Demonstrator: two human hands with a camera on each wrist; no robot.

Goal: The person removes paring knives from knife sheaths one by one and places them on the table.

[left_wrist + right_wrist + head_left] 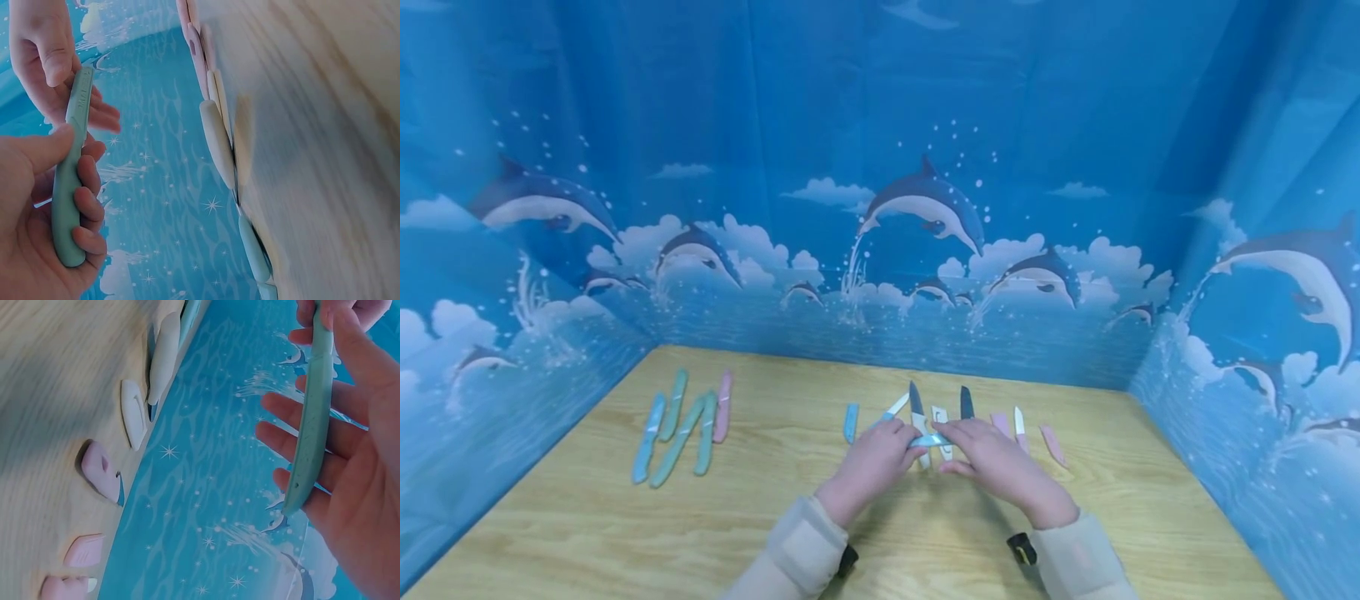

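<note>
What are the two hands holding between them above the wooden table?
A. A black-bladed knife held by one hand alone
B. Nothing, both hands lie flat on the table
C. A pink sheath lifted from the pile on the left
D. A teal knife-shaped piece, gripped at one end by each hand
D. The left hand curls its fingers round one end of the teal piece, while the right hand holds the other end.
</note>
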